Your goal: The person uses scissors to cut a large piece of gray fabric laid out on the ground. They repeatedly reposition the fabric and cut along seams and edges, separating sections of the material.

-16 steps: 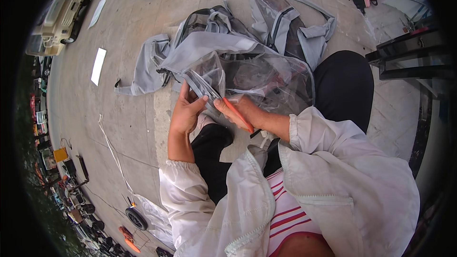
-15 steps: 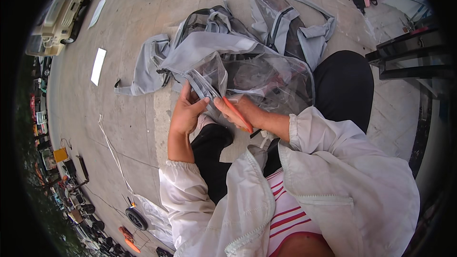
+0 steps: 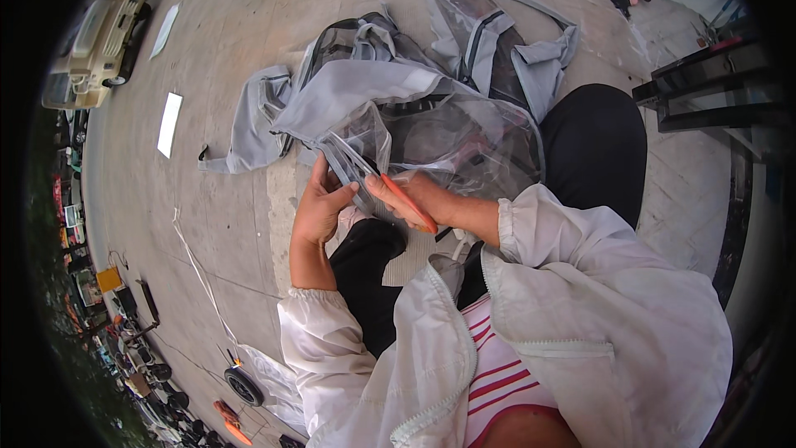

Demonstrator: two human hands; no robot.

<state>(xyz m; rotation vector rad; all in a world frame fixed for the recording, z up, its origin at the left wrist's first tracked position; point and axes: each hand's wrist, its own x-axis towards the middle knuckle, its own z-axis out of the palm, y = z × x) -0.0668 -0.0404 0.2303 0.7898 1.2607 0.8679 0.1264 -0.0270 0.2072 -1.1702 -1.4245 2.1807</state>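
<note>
A grey fabric cover [image 3: 365, 81] with see-through plastic panels lies bunched on the ground in front of me. My left hand [image 3: 313, 214] pinches its grey edge between thumb and fingers, close to my knee. In my right hand [image 3: 427, 197] is a pair of scissors [image 3: 406, 199] with orange handles. Their metal blades point up and left, lying along the grey edge beside the clear panel [image 3: 473, 137]. Part of the handles is hidden by my fingers, and I cannot tell whether the blades are cutting the cloth.
My bent leg [image 3: 599, 149] in black trousers is at the right, beside a black metal frame [image 3: 721, 91]. Farther left lie a white sheet [image 3: 170, 125], a white cord [image 3: 201, 274] and a small wheel [image 3: 243, 386]. A beige vehicle [image 3: 99, 50] stands at upper left.
The scissor blades show more plainly along the grey edge than before. My left hand has shifted slightly down and left, still pinching the edge. The whole view has tilted a little.
</note>
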